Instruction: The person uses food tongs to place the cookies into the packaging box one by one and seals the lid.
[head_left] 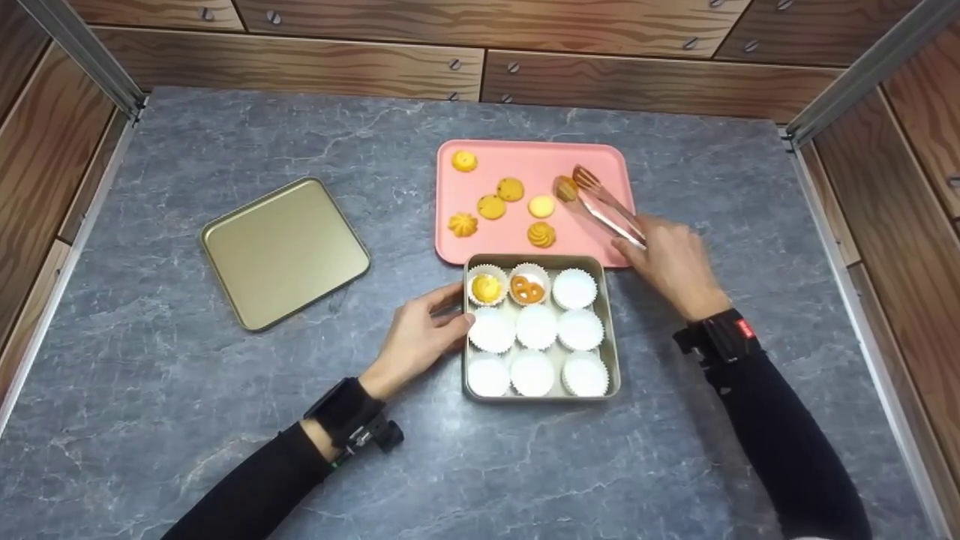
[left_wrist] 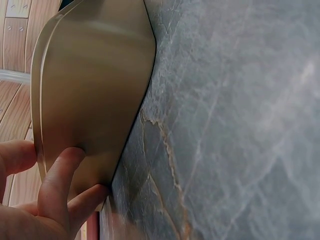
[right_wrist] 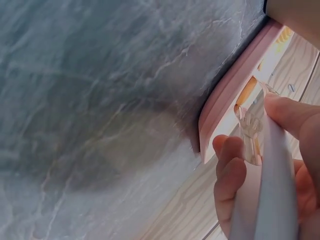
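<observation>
My right hand grips metal tongs over the right side of a pink tray. Their tips are around a golden cookie; whether they squeeze it I cannot tell. Against the left wall of a gold square tin my left hand rests, its thumb at the rim and other fingertips touching the outer side. White paper cups fill the tin in rows. A yellow cookie sits in the far left cup, a pretzel-shaped cookie in the one beside it.
Several cookies of different shapes lie spread over the pink tray, just beyond the tin. A gold lid lies on the marbled grey table to the left. Wood-patterned panels enclose the table at the back and sides.
</observation>
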